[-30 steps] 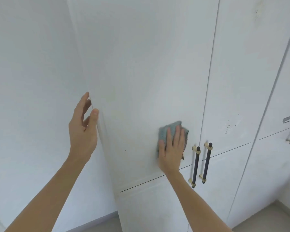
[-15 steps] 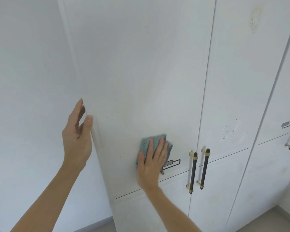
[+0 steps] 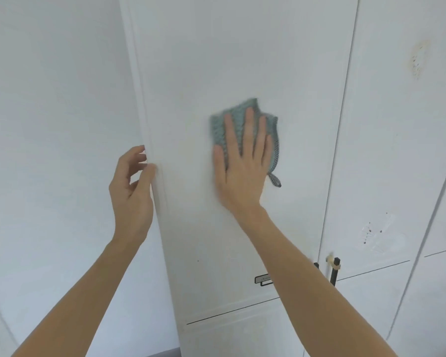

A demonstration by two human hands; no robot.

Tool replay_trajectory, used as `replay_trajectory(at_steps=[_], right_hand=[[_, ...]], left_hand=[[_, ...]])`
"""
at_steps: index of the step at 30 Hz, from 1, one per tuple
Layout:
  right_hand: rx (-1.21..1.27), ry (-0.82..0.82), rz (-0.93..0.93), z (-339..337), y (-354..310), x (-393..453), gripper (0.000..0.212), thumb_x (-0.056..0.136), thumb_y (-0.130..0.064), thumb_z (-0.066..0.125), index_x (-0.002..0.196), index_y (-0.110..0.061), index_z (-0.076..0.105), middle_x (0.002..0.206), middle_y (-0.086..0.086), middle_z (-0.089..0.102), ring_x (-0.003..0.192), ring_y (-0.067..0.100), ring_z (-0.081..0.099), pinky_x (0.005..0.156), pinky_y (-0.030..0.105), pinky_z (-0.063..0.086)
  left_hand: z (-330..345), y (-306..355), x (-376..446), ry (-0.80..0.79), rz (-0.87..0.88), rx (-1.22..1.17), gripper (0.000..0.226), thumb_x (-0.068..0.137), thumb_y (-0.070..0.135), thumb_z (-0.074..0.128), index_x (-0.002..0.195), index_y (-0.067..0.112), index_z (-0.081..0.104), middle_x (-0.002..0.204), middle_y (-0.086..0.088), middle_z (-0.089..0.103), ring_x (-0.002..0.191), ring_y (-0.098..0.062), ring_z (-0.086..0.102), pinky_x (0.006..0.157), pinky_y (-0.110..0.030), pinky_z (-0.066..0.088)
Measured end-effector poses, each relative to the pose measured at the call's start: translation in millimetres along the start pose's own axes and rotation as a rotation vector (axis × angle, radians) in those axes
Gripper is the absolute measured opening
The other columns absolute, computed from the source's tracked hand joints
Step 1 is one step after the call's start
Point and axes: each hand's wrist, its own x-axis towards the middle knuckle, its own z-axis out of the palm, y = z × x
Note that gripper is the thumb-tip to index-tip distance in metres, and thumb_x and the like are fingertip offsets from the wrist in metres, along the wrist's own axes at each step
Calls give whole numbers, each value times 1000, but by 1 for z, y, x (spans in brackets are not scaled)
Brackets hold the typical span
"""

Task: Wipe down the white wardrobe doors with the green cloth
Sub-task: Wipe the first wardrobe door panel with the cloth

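The white wardrobe door (image 3: 242,60) fills the middle of the view. My right hand (image 3: 242,166) lies flat with straight, spread fingers on the green cloth (image 3: 218,127), pressing it against the door at mid-height. A loop of the cloth hangs out at its lower right corner. My left hand (image 3: 131,191) is at the door's left edge, fingers loosely curved, thumb touching the edge strip, holding nothing.
A second door (image 3: 397,124) to the right carries a yellowish stain (image 3: 419,60) and dark specks (image 3: 373,231). Black bar handles (image 3: 334,270) sit between the doors, partly behind my right forearm. A small label plate (image 3: 262,279) is low on the door. The plain wall (image 3: 49,124) stands left.
My right hand slid the cloth left along the door, then up to mid-height. My left hand stayed at the door's left edge. The view tilted upward.
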Motion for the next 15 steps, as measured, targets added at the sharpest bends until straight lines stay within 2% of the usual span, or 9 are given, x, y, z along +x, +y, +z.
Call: replay_trajectory(at_steps=[3, 5, 8, 12, 14, 15], right_hand=[[25, -200, -498, -7, 12, -48, 49, 105, -42, 50, 153, -31, 46, 165, 3, 30, 156, 30, 22, 124, 51, 22], [5, -225, -634, -12, 33, -34, 49, 104, -46, 52, 151, -36, 47, 164, -2, 34, 155, 25, 26, 122, 49, 27], [-25, -124, -543, -15, 43, 50, 49, 106, -47, 48, 153, -35, 45, 165, -1, 32, 155, 26, 23, 124, 50, 23], [-25, 58, -247, -12, 7, 185, 52, 108, -48, 36, 158, -36, 34, 169, -2, 22, 158, 25, 13, 127, 46, 12], [-31, 102, -115, -10, -18, 209, 52, 109, -47, 32, 160, -35, 31, 170, -1, 20, 158, 26, 12, 127, 45, 10], [-37, 113, -115, -8, -29, 208, 52, 109, -46, 31, 160, -33, 30, 170, 1, 20, 158, 27, 11, 127, 46, 11]], left_hand=[[6, 11, 12, 10, 42, 5, 24, 104, 22, 61, 124, 34, 65, 122, -3, 67, 111, -11, 62, 92, -30, 54], [9, 18, 19, 0, 56, 7, 23, 106, 21, 61, 127, 30, 65, 123, -1, 67, 112, -8, 62, 89, -21, 52], [16, 33, 36, 14, 84, 1, 27, 107, 17, 60, 131, 28, 65, 123, 4, 67, 112, -2, 62, 84, -10, 48], [23, 58, 74, 1, 140, 18, 35, 105, 6, 58, 134, 23, 67, 130, 5, 68, 115, -6, 63, 83, -11, 49], [26, 70, 89, -1, 162, 16, 37, 105, 3, 55, 133, 22, 68, 132, 5, 68, 114, -5, 63, 83, -11, 49], [27, 75, 97, -1, 177, 10, 36, 105, 4, 54, 133, 22, 68, 132, 5, 68, 114, -6, 64, 83, -11, 50]])
